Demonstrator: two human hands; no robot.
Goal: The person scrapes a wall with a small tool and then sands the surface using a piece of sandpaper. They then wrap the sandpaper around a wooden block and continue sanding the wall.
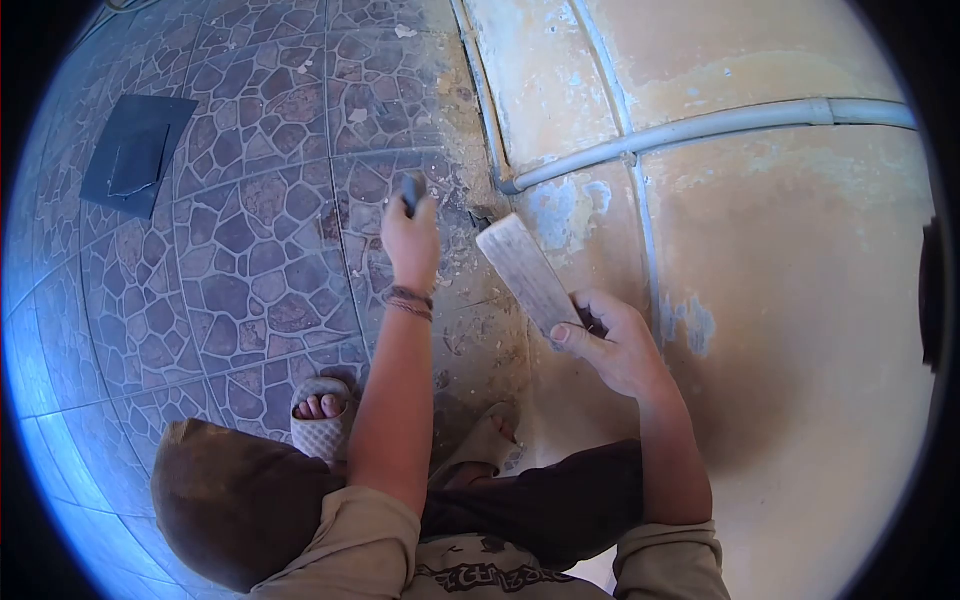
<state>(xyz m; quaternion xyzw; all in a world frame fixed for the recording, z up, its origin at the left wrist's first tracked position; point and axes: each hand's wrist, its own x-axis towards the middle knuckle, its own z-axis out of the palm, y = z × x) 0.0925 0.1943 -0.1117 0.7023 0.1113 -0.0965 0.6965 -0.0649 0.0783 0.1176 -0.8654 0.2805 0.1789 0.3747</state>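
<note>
My left hand (411,242) is closed around a tool with a dark handle (411,188), whose end sticks up above the fist. The tool's working end is hard to make out. Just right of the fist, a small dark piece (480,219) shows beside the end of a wooden block (530,275). That long, pale, worn block is gripped in my right hand (612,342), thumb on its near face. It slants up and left toward the foot of the wall, its far end close to my left fist.
A light pipe (720,125) runs along the peeling plastered wall (780,250), joined by narrower pipes. Plaster crumbs lie along the edge of the stone-patterned tile floor (260,230). A dark sheet (120,130) lies at far left. My sandalled foot (322,425) stands below.
</note>
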